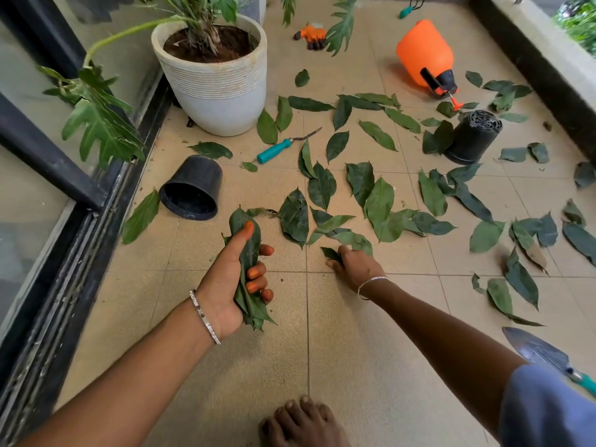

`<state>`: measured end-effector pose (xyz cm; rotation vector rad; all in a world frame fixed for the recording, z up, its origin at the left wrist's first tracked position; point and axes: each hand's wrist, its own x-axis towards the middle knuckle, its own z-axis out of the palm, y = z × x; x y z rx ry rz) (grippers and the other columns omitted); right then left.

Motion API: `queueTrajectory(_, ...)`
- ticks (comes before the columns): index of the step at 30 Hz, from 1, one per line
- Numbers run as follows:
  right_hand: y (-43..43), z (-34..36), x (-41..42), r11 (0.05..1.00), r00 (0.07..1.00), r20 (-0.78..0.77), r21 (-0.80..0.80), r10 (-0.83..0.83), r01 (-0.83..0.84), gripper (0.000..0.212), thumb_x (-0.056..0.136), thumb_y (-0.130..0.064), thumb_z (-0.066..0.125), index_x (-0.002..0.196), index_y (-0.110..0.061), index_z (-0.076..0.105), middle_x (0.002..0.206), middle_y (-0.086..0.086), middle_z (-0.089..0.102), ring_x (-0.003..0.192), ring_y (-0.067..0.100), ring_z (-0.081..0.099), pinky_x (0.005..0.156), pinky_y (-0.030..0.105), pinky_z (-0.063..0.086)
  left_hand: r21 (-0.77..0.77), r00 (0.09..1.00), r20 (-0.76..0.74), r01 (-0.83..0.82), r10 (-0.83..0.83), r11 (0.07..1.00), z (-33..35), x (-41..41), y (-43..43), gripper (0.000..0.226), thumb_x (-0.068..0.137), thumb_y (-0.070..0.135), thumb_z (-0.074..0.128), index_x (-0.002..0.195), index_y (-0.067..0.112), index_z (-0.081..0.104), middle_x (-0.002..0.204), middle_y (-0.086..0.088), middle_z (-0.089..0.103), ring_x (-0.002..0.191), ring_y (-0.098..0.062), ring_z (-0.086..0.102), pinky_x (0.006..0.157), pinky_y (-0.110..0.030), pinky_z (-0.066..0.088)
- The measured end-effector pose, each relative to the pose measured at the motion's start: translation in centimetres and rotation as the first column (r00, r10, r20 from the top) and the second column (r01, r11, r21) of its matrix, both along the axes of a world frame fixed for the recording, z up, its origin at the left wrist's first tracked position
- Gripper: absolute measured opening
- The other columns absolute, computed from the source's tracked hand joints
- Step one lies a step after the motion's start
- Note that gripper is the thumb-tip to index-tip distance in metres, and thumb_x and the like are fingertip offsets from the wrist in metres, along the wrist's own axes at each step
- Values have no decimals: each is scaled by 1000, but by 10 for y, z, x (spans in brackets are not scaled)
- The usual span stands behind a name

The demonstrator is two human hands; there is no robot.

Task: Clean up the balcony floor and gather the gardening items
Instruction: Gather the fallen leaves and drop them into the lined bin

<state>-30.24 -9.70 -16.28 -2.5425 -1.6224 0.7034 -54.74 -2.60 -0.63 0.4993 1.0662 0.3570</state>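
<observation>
Left hand (238, 279): fingers and thumb were wrapped round a bundle of leaves (250, 253), held upright just above the tiled floor (322, 350), with leaf tips sticking out above and below the fist. Right hand (356, 266): reached forward and low, fingers curled down onto a small leaf (330, 252) on the floor, apparently pinching it; the fingertips themselves were hidden. Beyond it: loose leaves (380, 208), many, spread across the tiles from just past the hands to the far wall. Among them: one black pot (193, 188) on its side near the door track; a second black pot (474, 137) upside down; a teal-handled weeder (280, 148); an orange sprayer (425, 56) tipped over; an orange glove (312, 35); a small hand rake (409, 8) at the far edge; a trowel (541, 350) beside the right arm. White planter (216, 91): upright, planted, by the glass. Risks, as judged: the bundle looked near full, so adding more could let lower leaves slip out of the grip. A bare foot (300, 421) stood close to the trowel blade, and an unwatched step could meet it.
</observation>
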Motion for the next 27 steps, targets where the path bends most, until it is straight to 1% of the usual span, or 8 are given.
queueTrajectory(4, -9, 2, 0, 989, 1000, 26, 148, -7, 3, 34, 102, -39, 41, 104, -9, 56, 105, 8, 52, 80, 25, 57, 74, 40, 52, 3, 1000, -1, 1, -1, 1000, 1, -1, 0, 47, 84, 62, 61, 80, 16, 59, 53, 3, 31, 40, -10, 27, 46, -21, 33)
queueTrajectory(8, 4, 15, 14, 907, 971, -29, 352, -237, 232, 25, 100, -29, 46, 99, -6, 56, 92, 10, 60, 70, 26, 59, 68, 42, 55, 9, 1000, -2, -1, 1, 1000, 0, -3, 0, 47, 84, 62, 62, 80, 16, 60, 53, 3, 31, 40, -10, 27, 45, -21, 34)
queueTrajectory(10, 11, 21, 24, 877, 942, -65, 347, -330, 331, 20, 100, -26, 47, 105, -6, 48, 81, 9, 61, 69, 30, 62, 62, 43, 54, 12, 1000, -2, -2, 2, 1000, 0, -4, -1, 47, 83, 62, 62, 80, 16, 59, 53, 3, 31, 40, -10, 27, 45, -21, 34)
queueTrajectory(13, 13, 26, 38, 869, 917, -98, 294, -387, 399, 29, 98, -25, 55, 115, -8, 40, 88, 11, 60, 80, 36, 64, 65, 38, 48, 16, 1000, 1, 0, 0, 1000, 1, -3, -1, 46, 83, 62, 62, 80, 16, 59, 53, 3, 31, 41, -10, 27, 45, -21, 33)
queueTrajectory(16, 6, 20, 46, 914, 926, -136, 165, -352, 372, 58, 89, -45, 66, 124, -11, 37, 100, 12, 63, 87, 34, 64, 76, 43, 55, 16, 1000, -5, 0, 0, 1000, 1, -3, -2, 46, 84, 62, 62, 80, 15, 59, 53, 3, 31, 40, -10, 27, 45, -21, 33)
queueTrajectory(18, 1, 12, 44, 943, 941, -116, 71, -316, 326, 67, 85, -57, 65, 127, -16, 33, 96, 10, 61, 83, 33, 65, 74, 46, 57, 15, 1000, -8, -1, 1, 1000, 1, -3, -2, 47, 84, 62, 61, 80, 15, 59, 53, 3, 30, 40, -10, 27, 44, -21, 33)
queueTrajectory(23, 2, -1, 33, 965, 967, 20, 60, -256, 254, 38, 98, -50, 47, 115, -16, 46, 93, 12, 64, 78, 32, 62, 67, 41, 53, 10, 1000, -12, -7, 8, 1000, 2, -4, -2, 47, 85, 61, 61, 80, 15, 60, 53, 3, 31, 40, -10, 27, 44, -21, 33)
queueTrajectory(27, 4, -3, 20, 978, 979, -40, 46, -202, 204, 26, 98, -34, 49, 105, -10, 56, 96, 14, 65, 84, 33, 62, 73, 39, 51, 18, 1000, -13, -20, 20, 1000, 6, -4, -1, 46, 85, 61, 61, 80, 15, 60, 53, 3, 31, 40, -10, 27, 45, -21, 33)
